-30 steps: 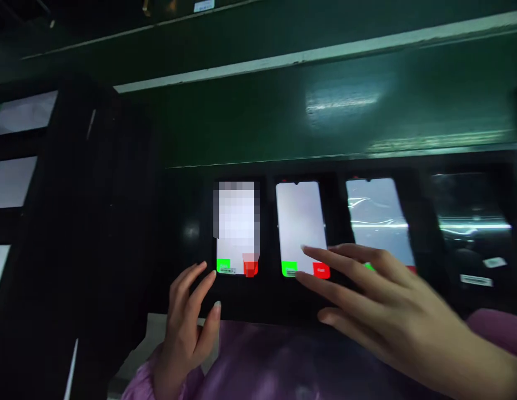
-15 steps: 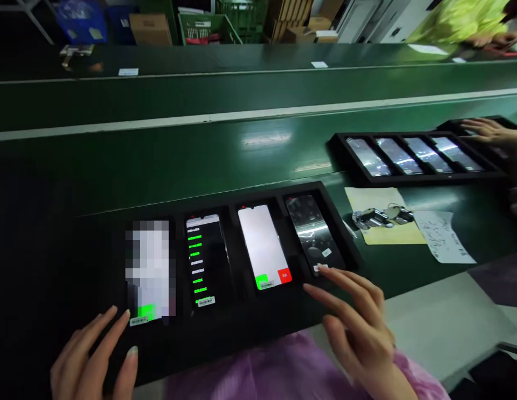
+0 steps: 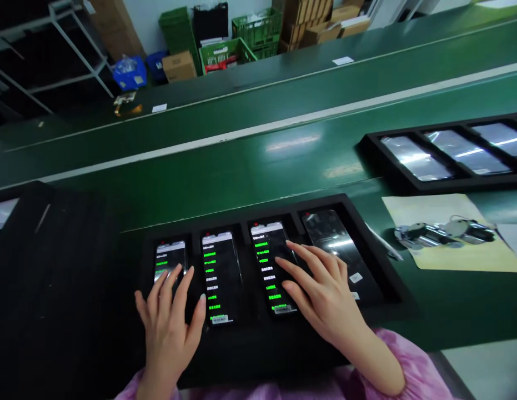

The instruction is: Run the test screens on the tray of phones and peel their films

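A black foam tray (image 3: 250, 344) in front of me holds several smartphones in separate slots. My left hand (image 3: 170, 316) lies over the leftmost phone (image 3: 169, 253), fingers spread, covering its lower part. Beside it, the second phone (image 3: 220, 278) shows a dark list with green and white lines. My right hand (image 3: 325, 283) reaches over the third phone (image 3: 269, 278), which shows the same kind of list; its fingers are apart at the screen's right side. Whether the fingertips touch the glass I cannot tell. The rightmost phone (image 3: 333, 239) has a dark screen with small white stickers.
Another black tray (image 3: 366, 145) of phones stands at the right. Silvery metal parts (image 3: 445, 232) lie on a yellow sheet (image 3: 470, 261). Dark stacked trays (image 3: 66, 266) rise at my left. Behind the green bench (image 3: 225, 172) are green crates (image 3: 258, 28) and cardboard boxes (image 3: 179, 66).
My left hand has moved onto the leftmost phone, my right hand from the rightmost phone to the third. The first and third screens changed from white to dark lists. The view has shifted.
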Available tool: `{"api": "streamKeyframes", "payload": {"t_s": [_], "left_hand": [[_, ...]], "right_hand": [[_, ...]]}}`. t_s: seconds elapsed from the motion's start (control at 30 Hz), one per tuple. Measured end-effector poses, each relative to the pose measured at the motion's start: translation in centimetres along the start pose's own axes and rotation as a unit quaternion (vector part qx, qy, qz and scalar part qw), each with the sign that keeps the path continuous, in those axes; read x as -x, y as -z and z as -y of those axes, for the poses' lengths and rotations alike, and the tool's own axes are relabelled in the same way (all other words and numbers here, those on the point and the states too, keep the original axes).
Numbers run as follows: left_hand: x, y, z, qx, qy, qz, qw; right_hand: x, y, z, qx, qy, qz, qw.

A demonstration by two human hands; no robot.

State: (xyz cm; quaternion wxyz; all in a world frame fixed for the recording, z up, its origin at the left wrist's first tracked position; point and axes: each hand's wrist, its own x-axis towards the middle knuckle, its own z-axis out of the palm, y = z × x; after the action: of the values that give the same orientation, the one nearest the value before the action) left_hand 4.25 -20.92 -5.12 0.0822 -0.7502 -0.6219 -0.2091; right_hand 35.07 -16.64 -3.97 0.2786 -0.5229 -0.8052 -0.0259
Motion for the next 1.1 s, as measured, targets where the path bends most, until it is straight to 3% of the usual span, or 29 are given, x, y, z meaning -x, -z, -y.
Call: {"api": "streamKeyframes", "payload": {"t_s": [0.17,0.33,0.5,0.57,0.73,0.83,0.97,1.1], "left_hand": [[0.4,-0.2,0.1,0.001,0.002,-0.004,1.000],[-0.7,-0.1,-0.8,0.009,0.002,0.043,0.999],[-2.2,0.0,-2.4,0.012,0.016,0.086,0.996],[-2.0,0.5,-1.8,0.033,0.058,0.095,0.993],[0.0,2.4,2.3,-0.015,0.193,0.009,0.981],[1.7,2.9,3.9,-0.037,0.209,0.040,0.976],[4.7,3.5,5.1,0.021,0.216,-0.002,0.976],[6.5,4.4,5.9,0.012,0.228,0.053,0.972]], "right_hand": [[0.2,-0.4,-0.2,0.040,0.010,-0.003,0.999],[0.2,-1.4,-0.1,0.092,-0.003,0.008,0.996],[1.2,-1.1,-0.2,0.016,-0.055,-0.024,0.998],[1.6,-1.0,-0.5,-0.010,-0.080,-0.027,0.996],[1.3,-1.4,-0.9,-0.016,-0.075,-0.049,0.996],[1.1,-0.7,-0.5,0.009,-0.053,-0.044,0.998],[2.0,0.5,1.7,0.052,-0.037,-0.021,0.998],[3.7,0.1,4.6,0.113,-0.017,0.021,0.993]]}}
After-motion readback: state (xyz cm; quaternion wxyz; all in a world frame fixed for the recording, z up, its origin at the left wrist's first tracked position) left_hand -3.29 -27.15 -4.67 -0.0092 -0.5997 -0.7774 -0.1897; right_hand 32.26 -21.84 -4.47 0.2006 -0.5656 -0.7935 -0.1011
